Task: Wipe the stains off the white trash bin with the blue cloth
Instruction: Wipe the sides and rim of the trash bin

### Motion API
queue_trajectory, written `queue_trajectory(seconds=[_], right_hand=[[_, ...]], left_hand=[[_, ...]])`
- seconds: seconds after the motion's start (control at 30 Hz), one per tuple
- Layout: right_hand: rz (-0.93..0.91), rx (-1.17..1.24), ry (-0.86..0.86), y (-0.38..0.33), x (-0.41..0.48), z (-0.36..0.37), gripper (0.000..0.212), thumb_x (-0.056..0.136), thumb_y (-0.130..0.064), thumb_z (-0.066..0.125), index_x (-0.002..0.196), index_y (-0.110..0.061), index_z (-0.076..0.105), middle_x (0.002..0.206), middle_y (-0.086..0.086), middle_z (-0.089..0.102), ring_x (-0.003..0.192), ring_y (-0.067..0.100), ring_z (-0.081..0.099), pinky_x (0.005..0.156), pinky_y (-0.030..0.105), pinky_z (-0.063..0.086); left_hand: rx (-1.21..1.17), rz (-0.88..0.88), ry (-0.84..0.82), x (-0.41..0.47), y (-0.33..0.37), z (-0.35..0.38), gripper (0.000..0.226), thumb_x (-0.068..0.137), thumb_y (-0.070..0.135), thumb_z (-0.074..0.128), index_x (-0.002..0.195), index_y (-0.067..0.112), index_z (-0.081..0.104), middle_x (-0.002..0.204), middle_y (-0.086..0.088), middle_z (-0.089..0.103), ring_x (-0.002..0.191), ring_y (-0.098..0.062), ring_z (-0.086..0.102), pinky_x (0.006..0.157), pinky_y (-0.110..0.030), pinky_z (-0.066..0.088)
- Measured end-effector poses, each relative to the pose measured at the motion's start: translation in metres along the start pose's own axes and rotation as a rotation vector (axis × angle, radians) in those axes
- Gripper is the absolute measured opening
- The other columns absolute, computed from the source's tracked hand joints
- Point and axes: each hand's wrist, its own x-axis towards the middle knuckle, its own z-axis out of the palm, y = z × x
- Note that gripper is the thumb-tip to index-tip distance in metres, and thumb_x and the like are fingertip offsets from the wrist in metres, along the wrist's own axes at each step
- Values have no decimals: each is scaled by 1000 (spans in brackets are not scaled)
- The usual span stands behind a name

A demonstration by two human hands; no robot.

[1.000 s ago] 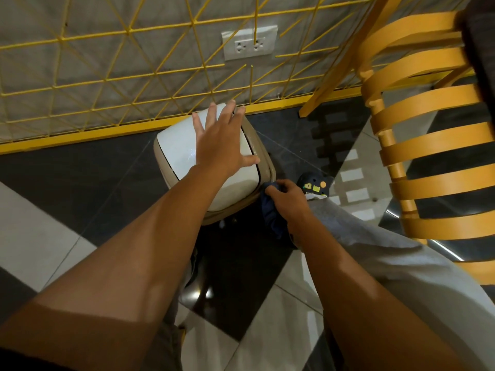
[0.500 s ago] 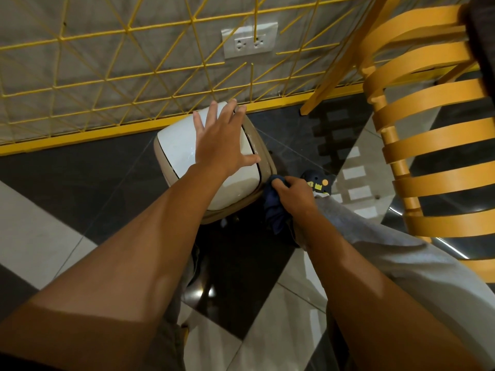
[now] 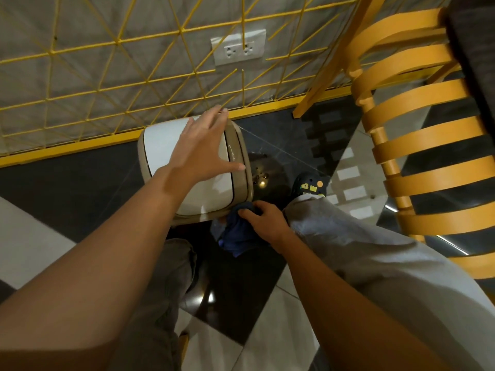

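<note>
White trash bin [image 3: 160,145] stood on the dark floor tile [image 3: 80,172] close against the yellow mesh fence [image 3: 107,84], seen from above. Its white lid sat inside a beige rim.

Left hand [image 3: 199,148] lay flat on the lid, fingers spread wide, thumb reaching toward the right rim; nothing held, just pressing down. Read as bracing.

Right hand [image 3: 263,223] was closed on the blue cloth [image 3: 235,236], bunched in the fist and pushed against the bin's near wall just below the rim corner. Loose folds of cloth hung beneath the hand. Stains at the contact spot could not be made out; the wall there was in shadow and mostly hidden.

Handling judgement: bin looked like thin moulded plastic, light and probably empty or nearly so, with a glossy surface. Likely to slide or tip on the polished tile under sideways rubbing, so the flat palm on top seemed the right hold. The lid may be a swing or press type, so weight placed at its edge near the rim would be safer than at the centre. Cloth was soft and limp; it needed to be wadded to transmit pressure.

1 dark shoe [image 3: 310,184] and grey trouser leg sat just right of the bin; orange slatted chair [image 3: 417,145] stood further right.
</note>
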Motion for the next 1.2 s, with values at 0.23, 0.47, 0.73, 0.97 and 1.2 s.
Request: queue_trajectory(seconds=[0.23,0.47,0.73,0.97,1.2], right_hand=[[-10,39,108,1,0,0,23,86,-27,61,104,-13,64,98,2,65,87,11,57,69,20,44],[-64,-5,223,-4,-2,3,31,87,-21,59,116,-11,61,111,7,65,88,7,51,69,13,40],[-95,-95,205,-17,7,-17,32,84,-19,62,114,-11,63,107,9,67,89,12,54,74,22,42],[-113,-316,92,-51,40,-51,34,81,-23,68,111,-8,61,101,7,63,95,19,58,73,26,40],[-80,-403,-30,-60,42,-55,21,79,-20,69,76,-16,49,87,5,55,82,18,50,68,29,37]], left_hand=[[21,-33,5,5,6,2,106,64,48,77,144,3,22,151,-12,27,141,-28,19,115,-43,10],[33,-34,1,2,4,4,106,64,47,77,144,4,22,151,-12,28,141,-29,18,115,-42,9],[54,-25,4,1,4,3,106,64,47,78,143,3,24,149,-12,30,140,-29,21,114,-43,11],[67,-20,-12,2,4,2,108,64,47,78,144,1,22,150,-13,28,140,-29,20,115,-43,12],[58,-36,-15,2,6,2,109,61,46,79,143,1,22,149,-14,29,140,-28,20,114,-44,9]])
